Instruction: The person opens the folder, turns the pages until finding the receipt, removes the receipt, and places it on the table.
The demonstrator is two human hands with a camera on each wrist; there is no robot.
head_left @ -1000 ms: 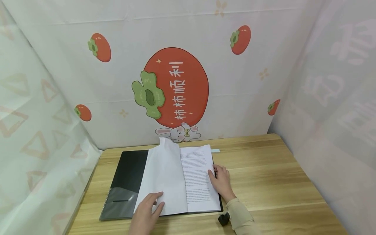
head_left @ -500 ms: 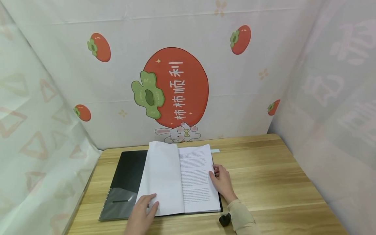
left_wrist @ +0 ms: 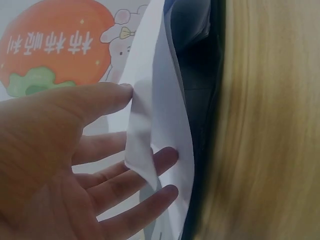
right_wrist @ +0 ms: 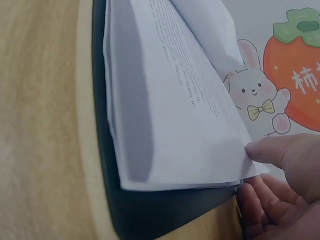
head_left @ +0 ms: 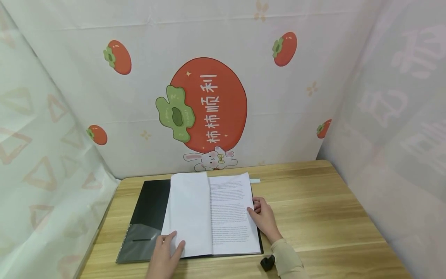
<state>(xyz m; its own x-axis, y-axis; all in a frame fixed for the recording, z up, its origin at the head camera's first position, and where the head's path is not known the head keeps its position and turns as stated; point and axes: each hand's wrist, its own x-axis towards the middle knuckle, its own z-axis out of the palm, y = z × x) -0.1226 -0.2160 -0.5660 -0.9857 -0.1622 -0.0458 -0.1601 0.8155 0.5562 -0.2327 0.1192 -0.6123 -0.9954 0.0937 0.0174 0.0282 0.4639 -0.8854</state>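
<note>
White pages point(head_left: 230, 221), lower centre, on a black folder point(head_left: 154, 201): the right hand point(head_left: 265, 220) pinches their edge, presumably anchoring them; the left hand point(head_left: 163, 254), fingers spread, guides, we judge, a blank sheet point(head_left: 191, 213).

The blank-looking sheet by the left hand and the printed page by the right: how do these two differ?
The blank-looking sheet shows a plain white face; the printed page shows lines of text. The left hand touches the blank-looking sheet, while the right hand grips the printed page's outer edge. Both are white paper on the open black folder.
</note>
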